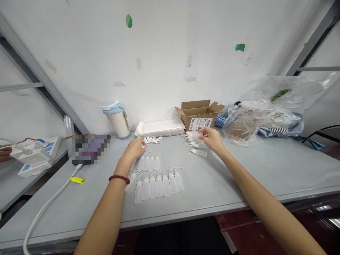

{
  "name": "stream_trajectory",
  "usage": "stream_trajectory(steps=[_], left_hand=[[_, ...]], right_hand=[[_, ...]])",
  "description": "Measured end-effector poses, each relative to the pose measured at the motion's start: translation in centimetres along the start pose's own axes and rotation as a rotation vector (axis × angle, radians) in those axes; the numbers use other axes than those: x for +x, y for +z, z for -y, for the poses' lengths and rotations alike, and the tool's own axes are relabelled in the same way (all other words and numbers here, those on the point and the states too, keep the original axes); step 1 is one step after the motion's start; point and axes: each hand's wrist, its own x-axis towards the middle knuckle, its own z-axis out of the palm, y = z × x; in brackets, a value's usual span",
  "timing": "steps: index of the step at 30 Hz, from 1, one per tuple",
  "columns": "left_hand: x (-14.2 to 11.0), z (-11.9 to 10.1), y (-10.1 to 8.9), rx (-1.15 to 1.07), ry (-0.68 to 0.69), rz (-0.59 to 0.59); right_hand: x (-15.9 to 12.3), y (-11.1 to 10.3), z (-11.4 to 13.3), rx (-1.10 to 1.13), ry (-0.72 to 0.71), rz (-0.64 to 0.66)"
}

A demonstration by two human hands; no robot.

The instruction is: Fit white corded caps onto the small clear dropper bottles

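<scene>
My right hand (211, 140) pinches the end of a small translucent squeeze bottle (193, 134), the topmost of a column of bottles lying on their sides. Below it, another squeeze bottle (199, 153) lies a little apart with its thin nozzle pointing left. My left hand (133, 151) is at the left edge of a pile of small white caps (153, 140), thumb and fingers drawn together; what they hold is hidden. Nearer me, two rows of squeeze bottles lie flat, a shorter back row (150, 163) and a longer front row (159, 186), with bent thin nozzles.
Behind the caps lies a stack of white flat packs (162, 128) beside an open cardboard box (201, 115). A blue-lidded cup (117, 120) and a pixelated device (91, 148) with a white cable stand left. Clear plastic bags (247, 124) fill the right back. Another person's hand (5, 154) shows far left.
</scene>
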Motion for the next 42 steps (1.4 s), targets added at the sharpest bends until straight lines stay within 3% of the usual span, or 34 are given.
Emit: stream_trajectory(steps=[12, 21, 30, 35, 39, 41, 42], left_hand=[[-0.3, -0.6, -0.5, -0.046, -0.004, 0.056], [-0.3, -0.7, -0.3, -0.052, 0.010, 0.028], [-0.7, -1.6, -0.8, -0.079, 0.063, -0.036], [-0.8, -2.7, -0.8, -0.113, 0.077, -0.121], [-1.3, -4.4, -1.0, -0.294, 0.090, -0.129], [-1.7, -5.4, -1.2, -0.416, 0.092, -0.103], [-1.9, -5.8, -1.3, -0.488, 0.093, -0.087]], right_hand=[[0.5, 0.6, -1.9, -0.093, -0.006, 0.058], [0.5, 0.9, -2.0, -0.057, 0.073, 0.045], [0.3, 0.9, -2.0, -0.170, 0.035, 0.055], [-0.1, 0.3, -0.8, -0.309, 0.037, 0.051], [-1.1, -0.8, 1.9, -0.276, -0.096, 0.023], [-1.9, -1.6, 3.6, -0.073, -0.140, 0.187], [-2.4, -2.0, 4.5, 0.052, -0.153, 0.404]])
